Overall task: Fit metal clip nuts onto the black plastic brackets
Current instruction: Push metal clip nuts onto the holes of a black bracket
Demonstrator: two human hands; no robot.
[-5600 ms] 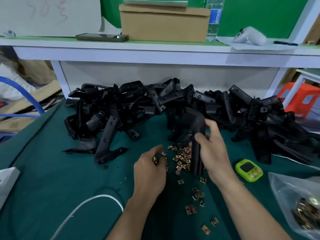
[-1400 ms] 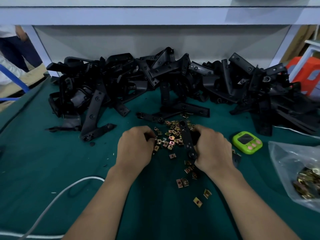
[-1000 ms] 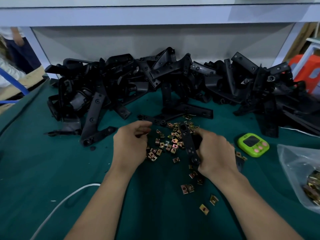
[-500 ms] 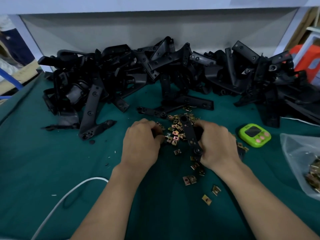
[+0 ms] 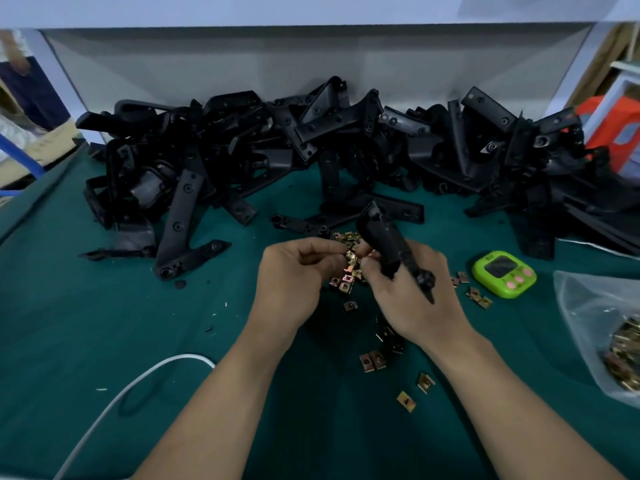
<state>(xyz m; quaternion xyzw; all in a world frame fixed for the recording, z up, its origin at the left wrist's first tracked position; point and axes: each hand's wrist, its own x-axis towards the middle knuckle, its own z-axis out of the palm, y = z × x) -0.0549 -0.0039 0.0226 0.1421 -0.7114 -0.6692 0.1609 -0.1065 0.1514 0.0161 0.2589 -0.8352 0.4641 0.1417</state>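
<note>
Both forearms come in from the bottom edge and converge over the middle of the counter (image 5: 104, 323), wrists raised off the cloth.

Left hand (image 5: 294, 275): knuckles up, fingers curled inward. Thumb and fingertips pinch a brass-coloured clip nut (image 5: 351, 261) at the hand's right side.

Right hand (image 5: 412, 292): back of hand up, fingers curled round a black bracket (image 5: 391, 244). The bracket is tilted, with its thick end up and away from me above the knuckles and its thin end pointing back over the hand toward the wrist. The fingertips of this hand meet the clip nut from the right, so the nut sits between the two hands, just beside the bracket's middle. I cannot tell whether it is seated on the bracket.

Directly below the hands, loose clip nuts (image 5: 343, 284) lie on the green cloth. More are scattered nearer to me and to the right of my right hand.

Behind the hands, a heap of brackets (image 5: 311, 140) runs across the far side of the counter, against the white back panel below a shelf (image 5: 311, 12).

Right of my right hand sits a green timer (image 5: 504, 273). Beyond it, at the frame's right edge, is a clear plastic bag (image 5: 602, 327) with more brass parts inside.

At the lower left, a white cable (image 5: 138, 379) curves over the cloth.
</note>
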